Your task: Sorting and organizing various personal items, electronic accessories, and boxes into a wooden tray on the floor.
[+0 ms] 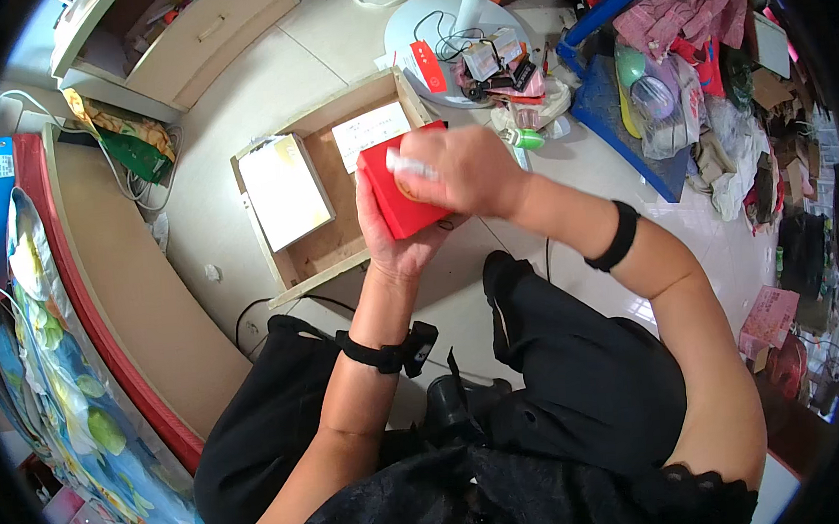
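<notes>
A red box [403, 209] is held up from below by my left hand [382, 235], whose fingers wrap its left side and base. My right hand [466, 169] is closed around a crumpled white tissue or cloth [408, 165] and presses it on the box's top face. Part of a gold round mark shows beneath that hand. Below the box, on the floor, lies a shallow wooden drawer [332, 251]. Inside it are a thick white book or pad [285, 191] on the left and a white printed sheet [368, 132] near the back.
Behind the drawer, a white round stand base [405, 29] carries cables and small items. A blue metal frame [598, 118] with bagged clutter stands right. A bed with a floral sheet [74, 391] borders the left; an open cabinet drawer [211, 37] is at the back. A black cable [249, 308] runs along the floor.
</notes>
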